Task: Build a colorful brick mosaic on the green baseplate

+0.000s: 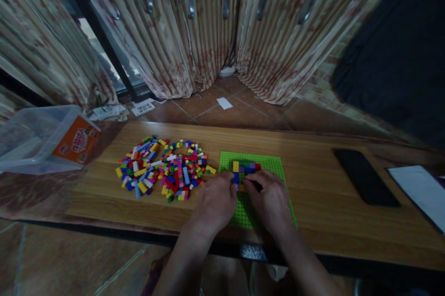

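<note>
A bright green studded baseplate lies on the wooden board in front of me. On it stands a small build of toy bricks in yellow, blue, green, purple and red. My left hand is at the build's left side, its fingers curled and the tips touching the blue part. From the right, my right hand reaches over the baseplate, thumb and fingers pinched together at the lower edge of the build. Whatever is between the fingertips of either hand is hidden or too small to name.
A spread pile of loose toy bricks lies left of the baseplate on the wooden board. Beyond it is a clear plastic box with an orange label. A black flat object and white paper lie to the right.
</note>
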Motion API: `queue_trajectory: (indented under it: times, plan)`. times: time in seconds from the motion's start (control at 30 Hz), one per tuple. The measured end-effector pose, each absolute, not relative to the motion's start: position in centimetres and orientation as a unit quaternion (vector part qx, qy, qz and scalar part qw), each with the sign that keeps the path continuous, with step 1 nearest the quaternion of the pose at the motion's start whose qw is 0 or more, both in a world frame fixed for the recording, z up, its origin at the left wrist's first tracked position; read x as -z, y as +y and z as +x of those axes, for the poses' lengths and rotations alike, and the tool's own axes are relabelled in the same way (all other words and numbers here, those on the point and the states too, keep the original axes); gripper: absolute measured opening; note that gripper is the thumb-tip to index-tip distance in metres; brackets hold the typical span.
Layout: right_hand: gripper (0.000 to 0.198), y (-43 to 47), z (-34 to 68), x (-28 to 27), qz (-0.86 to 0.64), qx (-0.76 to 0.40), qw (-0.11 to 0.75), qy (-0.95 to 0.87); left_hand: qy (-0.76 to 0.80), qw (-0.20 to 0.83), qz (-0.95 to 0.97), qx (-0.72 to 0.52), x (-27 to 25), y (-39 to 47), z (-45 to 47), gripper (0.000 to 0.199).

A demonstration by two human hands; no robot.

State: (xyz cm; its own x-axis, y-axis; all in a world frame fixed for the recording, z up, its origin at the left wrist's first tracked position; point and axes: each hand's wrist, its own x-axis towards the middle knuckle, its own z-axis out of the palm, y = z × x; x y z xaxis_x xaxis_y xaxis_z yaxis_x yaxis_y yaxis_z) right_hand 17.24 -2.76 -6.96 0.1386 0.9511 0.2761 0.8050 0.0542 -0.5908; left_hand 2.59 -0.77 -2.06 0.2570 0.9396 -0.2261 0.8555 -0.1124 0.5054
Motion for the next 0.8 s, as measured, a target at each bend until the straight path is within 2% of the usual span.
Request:
queue_trajectory:
  times: [0.27, 0.53, 0.67, 0.8]
  plan:
    - [0.016, -2.4, 16.8, 6.9, -0.686, -0.114, 0.337, -0.635, 0.604, 0.276, 0.743, -0.077, 2.0, -0.8, 2.7, 0.030]
    - [0.023, -1.6, 18.8, 6.7, -0.714, -0.162, 0.439, -0.521, 0.636, 0.271, 0.715, -0.102, 2.4, 0.5, 3.5, 0.029]
    - [0.027, -1.1, 19.3, 7.2, -0.743, -0.204, 0.433, -0.467, 0.647, 0.291, 0.694, -0.123, 3.0, 2.1, 4.2, 0.025]
    - [0.033, -1.0, 18.7, 7.7, -0.743, -0.196, 0.419, -0.484, 0.654, 0.306, 0.678, -0.136, 3.5, 3.0, 4.6, 0.022]
